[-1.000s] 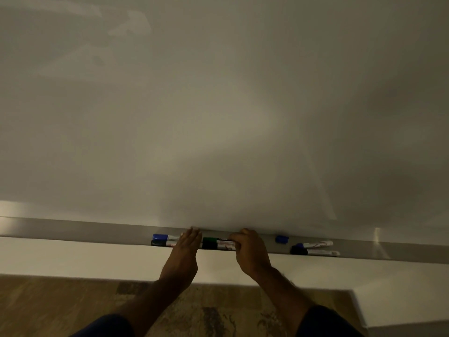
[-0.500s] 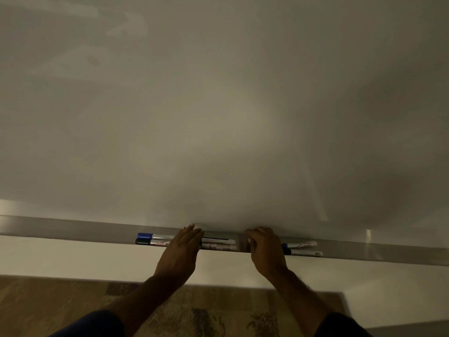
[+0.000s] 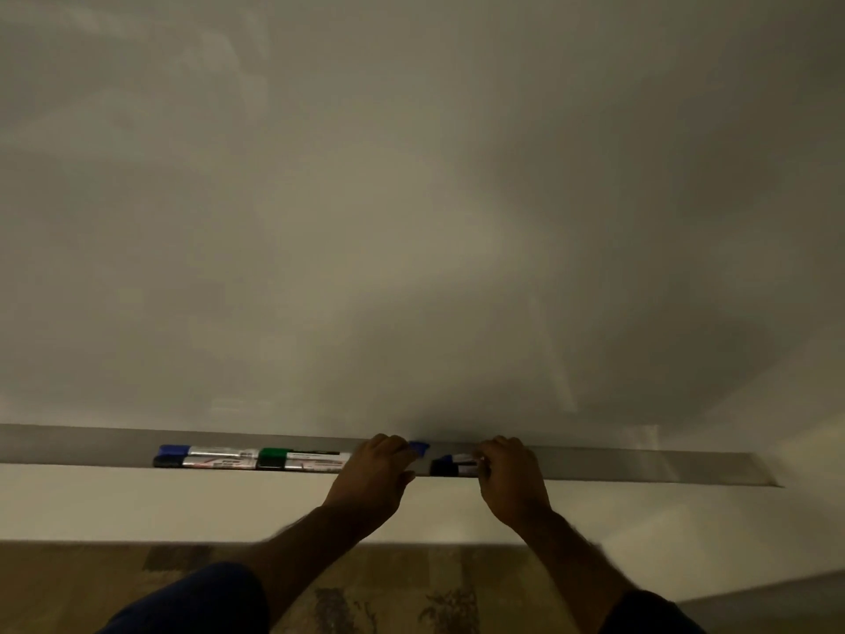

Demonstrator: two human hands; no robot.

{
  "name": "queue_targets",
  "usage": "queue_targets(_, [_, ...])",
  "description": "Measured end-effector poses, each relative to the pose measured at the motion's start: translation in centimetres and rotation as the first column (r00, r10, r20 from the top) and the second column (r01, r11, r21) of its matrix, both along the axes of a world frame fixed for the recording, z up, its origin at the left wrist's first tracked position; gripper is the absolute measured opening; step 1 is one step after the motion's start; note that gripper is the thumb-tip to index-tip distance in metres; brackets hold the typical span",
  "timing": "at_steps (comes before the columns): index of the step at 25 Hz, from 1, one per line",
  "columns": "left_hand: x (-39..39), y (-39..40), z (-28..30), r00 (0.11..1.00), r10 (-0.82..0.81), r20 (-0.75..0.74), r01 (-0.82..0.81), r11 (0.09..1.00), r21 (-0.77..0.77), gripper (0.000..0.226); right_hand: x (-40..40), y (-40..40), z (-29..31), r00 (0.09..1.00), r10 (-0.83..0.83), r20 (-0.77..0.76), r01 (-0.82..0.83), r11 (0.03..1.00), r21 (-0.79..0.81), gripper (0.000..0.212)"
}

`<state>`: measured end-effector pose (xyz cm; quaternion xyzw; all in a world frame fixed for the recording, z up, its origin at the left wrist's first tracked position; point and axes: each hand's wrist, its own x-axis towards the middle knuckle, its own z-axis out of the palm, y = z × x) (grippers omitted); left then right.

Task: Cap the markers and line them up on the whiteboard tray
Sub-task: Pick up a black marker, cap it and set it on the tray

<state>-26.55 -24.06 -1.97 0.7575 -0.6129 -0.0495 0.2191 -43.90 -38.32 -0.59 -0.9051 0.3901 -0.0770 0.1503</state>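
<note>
at the bottom edge of the frame, two dark sleeves and bare forearms reach up from the lower centre, over a patterned brown floor (image 3: 114,583). the left hand (image 3: 372,473) sits just left of centre on the front lip of the tray, fingers curled over the edge; whether it grips anything i cannot tell, the knuckles hide it. right beside its fingertips, against the back of the tray, there's a small blue cap (image 3: 419,446), lying loose by the look of it.

the right hand (image 3: 510,473) is a little to the right of centre, fingers bunched together and pinched on the white barrel of the black-capped marker (image 3: 450,466), whose dark cap pokes out to the left, in the gap between the two hands.

the grey metal tray (image 3: 640,464) runs across the lower third of the frame, ending at the right. left of the hands, four markers lie end to end in two rows: blue-capped marker (image 3: 205,450) behind, dark-capped marker (image 3: 201,461) in front, then two green-capped markers (image 3: 302,459) touching the left hand.

beyond it all, the blank whiteboard (image 3: 411,199) fills the upper frame, dim and grey.
</note>
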Motion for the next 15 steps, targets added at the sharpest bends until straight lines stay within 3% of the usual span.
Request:
queue_targets(9, [-4.8,-4.8,-1.8,0.999,0.051,0.018,-0.053,0.99,0.13,0.026,-3.2,-3.1,-1.1,0.966,0.194,-0.172,-0.189,0.981,0.046,0.028])
queue_targets(15, [-4.8,-4.9,-2.0,0.992,0.087,0.094,-0.101,0.982,0.162,0.028,-5.0,-5.4,-0.6,0.957,0.207,-0.202,-0.199,0.978,0.057,0.025])
